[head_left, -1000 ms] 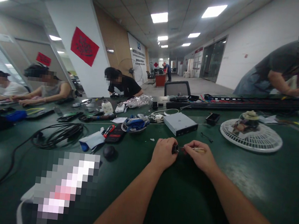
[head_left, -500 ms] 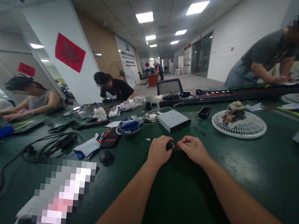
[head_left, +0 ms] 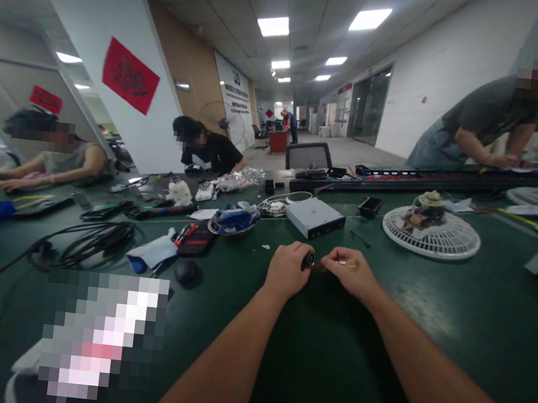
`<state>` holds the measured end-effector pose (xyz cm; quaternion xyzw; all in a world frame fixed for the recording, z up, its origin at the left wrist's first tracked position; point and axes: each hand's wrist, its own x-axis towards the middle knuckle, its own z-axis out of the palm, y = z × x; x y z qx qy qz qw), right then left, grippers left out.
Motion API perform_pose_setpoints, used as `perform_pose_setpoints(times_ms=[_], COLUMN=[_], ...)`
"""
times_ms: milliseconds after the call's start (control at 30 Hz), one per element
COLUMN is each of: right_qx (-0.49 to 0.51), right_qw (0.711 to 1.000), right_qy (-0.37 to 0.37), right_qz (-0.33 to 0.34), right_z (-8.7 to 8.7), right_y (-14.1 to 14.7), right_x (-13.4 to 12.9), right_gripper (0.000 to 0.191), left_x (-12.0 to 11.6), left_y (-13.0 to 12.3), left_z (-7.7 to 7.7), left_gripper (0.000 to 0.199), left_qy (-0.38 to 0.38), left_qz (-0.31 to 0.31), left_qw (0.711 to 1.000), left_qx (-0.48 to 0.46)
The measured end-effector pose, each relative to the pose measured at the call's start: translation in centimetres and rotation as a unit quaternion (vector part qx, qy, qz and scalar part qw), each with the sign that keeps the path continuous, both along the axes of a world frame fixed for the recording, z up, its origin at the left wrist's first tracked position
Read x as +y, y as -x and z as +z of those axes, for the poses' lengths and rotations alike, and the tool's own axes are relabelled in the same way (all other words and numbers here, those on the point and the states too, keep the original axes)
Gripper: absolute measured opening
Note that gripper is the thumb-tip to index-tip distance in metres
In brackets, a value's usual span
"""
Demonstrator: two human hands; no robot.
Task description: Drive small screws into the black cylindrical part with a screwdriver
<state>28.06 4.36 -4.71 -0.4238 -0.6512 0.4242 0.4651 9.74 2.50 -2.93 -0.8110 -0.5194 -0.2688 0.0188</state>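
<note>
My left hand [head_left: 287,269] is closed around a small black cylindrical part [head_left: 309,260], its round end facing right. My right hand [head_left: 355,273] pinches a small screwdriver [head_left: 348,263] with an amber handle. The thin tip points left toward the part's round end; whether the two touch is too small to tell. Just beyond my hands lies a grey metal optical drive [head_left: 314,216]. A short dark piece [head_left: 360,239] rests to the right of the drive.
On the green table [head_left: 231,326] stand a white fan grille with a motor [head_left: 431,234], a bowl with blue cloth [head_left: 233,218], a black mouse [head_left: 186,272], coiled black cable [head_left: 82,243] and a black box [head_left: 370,207]. Several other people work around the table.
The view has shifted slightly, so things on the left sit further left. My right hand's fingers have turned a little on the screwdriver; both hands stay in place.
</note>
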Motion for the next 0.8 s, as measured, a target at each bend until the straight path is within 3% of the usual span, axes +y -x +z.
perform_pose_setpoints(times_ms=[133, 233, 367, 467, 667, 800], right_qx=[0.043, 0.023, -0.014, 0.026, 0.042, 0.034], right_qw=[0.999, 0.998, 1.000, 1.000, 0.997, 0.997], right_qy=[-0.004, -0.005, -0.008, -0.001, -0.013, -0.004], right_qz=[-0.026, -0.053, -0.024, -0.007, -0.068, -0.075], right_z=[-0.25, -0.42, -0.15, 0.26, 0.42, 0.16], right_y=[-0.12, -0.01, 0.03, -0.01, 0.22, 0.22], right_x=[0.18, 0.34, 0.21, -0.05, 0.10, 0.34], right_gripper=[0.021, 0.020, 0.017, 0.015, 0.015, 0.013], left_x=[0.03, 0.10, 0.26, 0.40, 0.42, 0.32], left_y=[-0.11, -0.16, -0.09, -0.07, -0.26, -0.34], left_z=[-0.01, -0.04, -0.20, -0.36, -0.30, -0.19], left_gripper=[0.028, 0.029, 0.030, 0.031, 0.034, 0.033], left_qy=[0.008, 0.008, 0.007, 0.019, 0.028, 0.017], left_qz=[-0.013, -0.004, -0.011, -0.029, -0.017, -0.012], left_qw=[1.000, 1.000, 1.000, 0.999, 0.999, 1.000], left_qx=[-0.002, -0.005, -0.003, 0.000, 0.010, 0.019])
